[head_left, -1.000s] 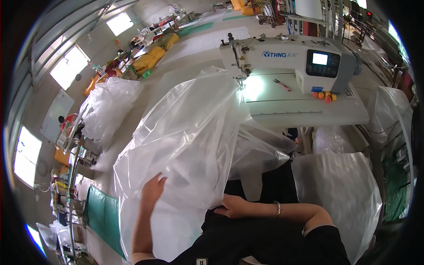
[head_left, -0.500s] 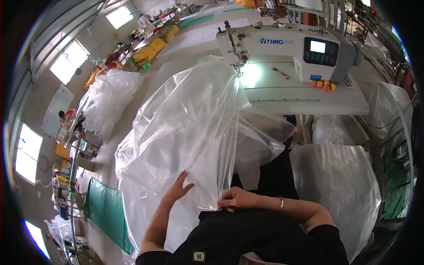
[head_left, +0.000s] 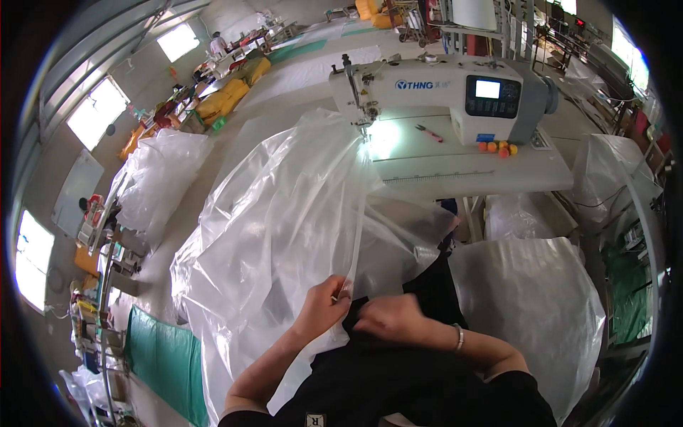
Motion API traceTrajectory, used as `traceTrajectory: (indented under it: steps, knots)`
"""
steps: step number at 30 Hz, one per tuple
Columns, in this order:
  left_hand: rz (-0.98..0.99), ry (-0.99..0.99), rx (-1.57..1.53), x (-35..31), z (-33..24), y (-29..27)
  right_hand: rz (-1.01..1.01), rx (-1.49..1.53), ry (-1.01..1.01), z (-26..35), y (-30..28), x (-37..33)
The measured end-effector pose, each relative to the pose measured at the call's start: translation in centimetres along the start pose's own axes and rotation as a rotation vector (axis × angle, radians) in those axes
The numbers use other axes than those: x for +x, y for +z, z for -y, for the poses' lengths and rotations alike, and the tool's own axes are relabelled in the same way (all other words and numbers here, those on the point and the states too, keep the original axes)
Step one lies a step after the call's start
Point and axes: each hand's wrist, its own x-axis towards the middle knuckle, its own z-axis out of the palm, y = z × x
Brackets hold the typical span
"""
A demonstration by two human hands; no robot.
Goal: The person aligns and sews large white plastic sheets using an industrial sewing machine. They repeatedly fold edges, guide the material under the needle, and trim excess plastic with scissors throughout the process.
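A large clear plastic sheet [head_left: 263,228] drapes from the sewing machine's needle area down over the left side of the table to my lap. My left hand [head_left: 324,309] is closed on the near edge of this sheet, fingers pinched together in front of my body. Just right of it, apart from the sheet edge, is my right hand [head_left: 393,318], smeared by motion; its fingers look curled, but whether they hold anything cannot be made out. A white sewing machine [head_left: 427,92] stands beyond, its lamp lit beside the needle, with the sheet's gathered far end there.
Red-handled thread snips [head_left: 429,133] and several small orange and yellow balls [head_left: 504,148] lie on the machine bed. More plastic sheeting [head_left: 526,313] hangs at my right. A plastic heap [head_left: 160,178] and a green sheet [head_left: 165,363] lie left. Cluttered benches line the left wall.
My left hand has moved right from lying spread on the sheet and now pinches its edge. My right hand has let go of that edge and shifted slightly right. The view has tilted a little.
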Motion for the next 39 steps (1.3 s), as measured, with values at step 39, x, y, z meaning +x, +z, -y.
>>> traceTrajectory:
  steps: [39]
  knots:
    - [-0.281,0.904,0.491,1.2,-2.4,0.7,-0.015,0.79,0.166,-11.9,12.2,3.6]
